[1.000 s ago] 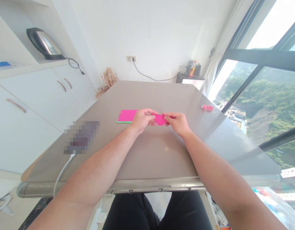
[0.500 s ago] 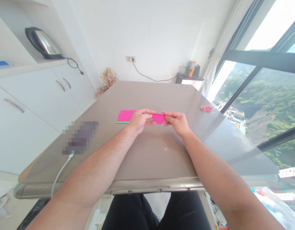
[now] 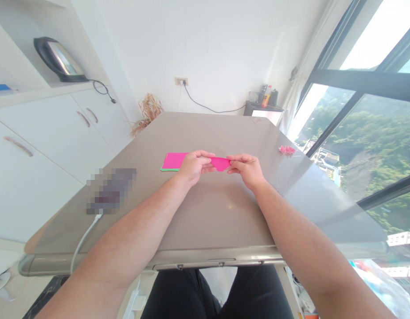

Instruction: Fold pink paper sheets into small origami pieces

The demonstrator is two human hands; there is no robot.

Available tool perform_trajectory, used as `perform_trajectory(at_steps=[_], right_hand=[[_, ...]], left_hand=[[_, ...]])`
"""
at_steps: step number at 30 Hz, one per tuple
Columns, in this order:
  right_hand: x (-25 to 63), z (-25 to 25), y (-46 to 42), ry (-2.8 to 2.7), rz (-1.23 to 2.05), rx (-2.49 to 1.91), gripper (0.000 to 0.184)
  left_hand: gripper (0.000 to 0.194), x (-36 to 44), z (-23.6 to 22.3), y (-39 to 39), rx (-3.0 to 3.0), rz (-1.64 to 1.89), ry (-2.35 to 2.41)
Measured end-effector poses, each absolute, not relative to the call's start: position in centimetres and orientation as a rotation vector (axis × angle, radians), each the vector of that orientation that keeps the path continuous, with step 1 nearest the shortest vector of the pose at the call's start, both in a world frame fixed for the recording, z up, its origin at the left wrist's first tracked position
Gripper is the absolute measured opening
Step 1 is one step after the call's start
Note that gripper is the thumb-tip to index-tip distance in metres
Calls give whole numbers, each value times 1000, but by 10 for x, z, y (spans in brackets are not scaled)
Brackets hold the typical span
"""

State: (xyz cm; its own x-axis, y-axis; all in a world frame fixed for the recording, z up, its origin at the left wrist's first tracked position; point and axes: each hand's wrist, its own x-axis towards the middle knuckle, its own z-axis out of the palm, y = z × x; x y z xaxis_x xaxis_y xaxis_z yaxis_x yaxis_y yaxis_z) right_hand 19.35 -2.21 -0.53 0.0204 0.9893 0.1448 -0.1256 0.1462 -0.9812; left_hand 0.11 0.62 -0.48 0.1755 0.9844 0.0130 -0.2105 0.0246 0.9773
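My left hand (image 3: pixel 194 166) and my right hand (image 3: pixel 246 169) both pinch a small folded pink paper (image 3: pixel 220 163) just above the grey table (image 3: pixel 211 208). Fingers of each hand are closed on one end of it. Behind my left hand a stack of pink paper (image 3: pixel 173 161) with a green sheet under it lies flat on the table.
Small folded pink pieces (image 3: pixel 287 149) lie near the table's right edge by the window. A blurred object (image 3: pixel 110 190) with a white cable (image 3: pixel 81 243) rests at the table's left. White cabinets with a kettle (image 3: pixel 58 60) stand on the left. Bottles (image 3: pixel 266 95) sit on a far stand.
Both hands shifted very slightly while still pinching the pink paper; the paper's fold looks a little flatter. Nothing else moved.
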Motion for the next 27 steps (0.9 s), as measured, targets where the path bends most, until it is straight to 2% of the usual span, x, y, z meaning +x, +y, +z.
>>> perform_trajectory(at_steps=[9, 14, 27], right_hand=[[194, -6, -22, -1185, 1133, -1016, 14], [194, -6, -22, -1205, 1123, -1010, 12], [197, -13, -20, -1348, 1064, -1067, 24]], left_hand=[[12, 0, -3, 6, 1105, 1125, 866], [24, 0, -4, 5, 1135, 1112, 878], [20, 3, -10, 7, 1185, 1158, 920]])
